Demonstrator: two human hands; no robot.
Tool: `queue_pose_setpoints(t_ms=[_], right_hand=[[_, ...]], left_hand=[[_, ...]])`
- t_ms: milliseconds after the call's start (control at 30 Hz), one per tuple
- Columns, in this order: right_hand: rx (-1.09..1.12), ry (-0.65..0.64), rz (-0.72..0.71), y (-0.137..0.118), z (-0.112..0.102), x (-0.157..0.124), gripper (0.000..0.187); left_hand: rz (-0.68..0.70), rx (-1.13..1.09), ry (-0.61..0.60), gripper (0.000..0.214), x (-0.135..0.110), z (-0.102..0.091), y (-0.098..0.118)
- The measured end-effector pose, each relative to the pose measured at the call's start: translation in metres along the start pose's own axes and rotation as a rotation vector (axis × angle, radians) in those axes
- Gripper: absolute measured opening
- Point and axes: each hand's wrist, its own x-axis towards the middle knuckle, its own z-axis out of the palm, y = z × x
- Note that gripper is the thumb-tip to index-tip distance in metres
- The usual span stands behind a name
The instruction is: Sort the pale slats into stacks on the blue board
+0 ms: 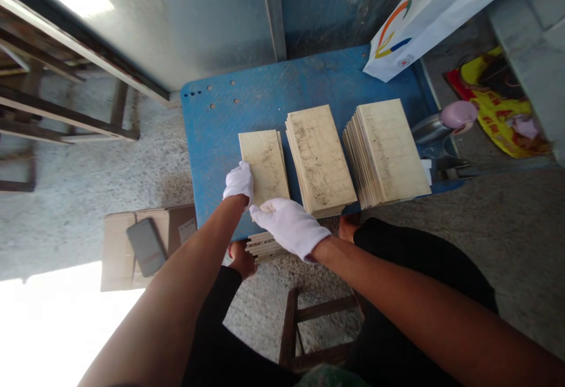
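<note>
Stack of pale boards [267, 157], leftmost of three, sits by near-left corner of blue counter [260, 93]. Left hand [239, 182], gloved, curls at its left side; right hand [291, 226], also gloved, angles across its near end, likely steadying it. Forearms converge from near side. Can't tell if either hand is clamped on a board. Middle stack [321, 157] and right stack [392, 149] stand alongside, probably for easy reach. White bag [412, 28] at far-right corner.
</note>
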Motion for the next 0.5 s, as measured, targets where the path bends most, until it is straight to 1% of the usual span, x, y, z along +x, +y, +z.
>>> queue_pose_setpoints(t_ms=[67, 200, 300, 400, 467, 500], right_hand=[[-0.002, -0.002, -0.005, -0.001, 0.000, -0.001, 0.035], [-0.014, -0.012, 0.002, -0.003, -0.001, -0.004, 0.035], [-0.019, -0.026, 0.024, -0.005, -0.003, -0.006, 0.037], [-0.016, -0.040, 0.038, -0.006, -0.004, -0.007, 0.040], [-0.021, -0.040, 0.030, -0.007, -0.005, -0.008, 0.040], [-0.032, -0.040, 0.027, -0.008, -0.006, -0.009, 0.040]], left_hand=[[0.005, 0.023, -0.015, 0.048, 0.003, 0.002, -0.002], [0.063, 0.095, -0.021, 0.044, 0.007, 0.006, -0.010], [0.153, 0.210, 0.056, 0.042, 0.003, 0.003, -0.013], [0.251, 0.286, 0.132, 0.042, -0.005, -0.005, -0.011], [0.252, 0.313, 0.157, 0.044, -0.010, -0.009, -0.008], [0.217, 0.322, 0.163, 0.046, -0.012, -0.010, -0.007]])
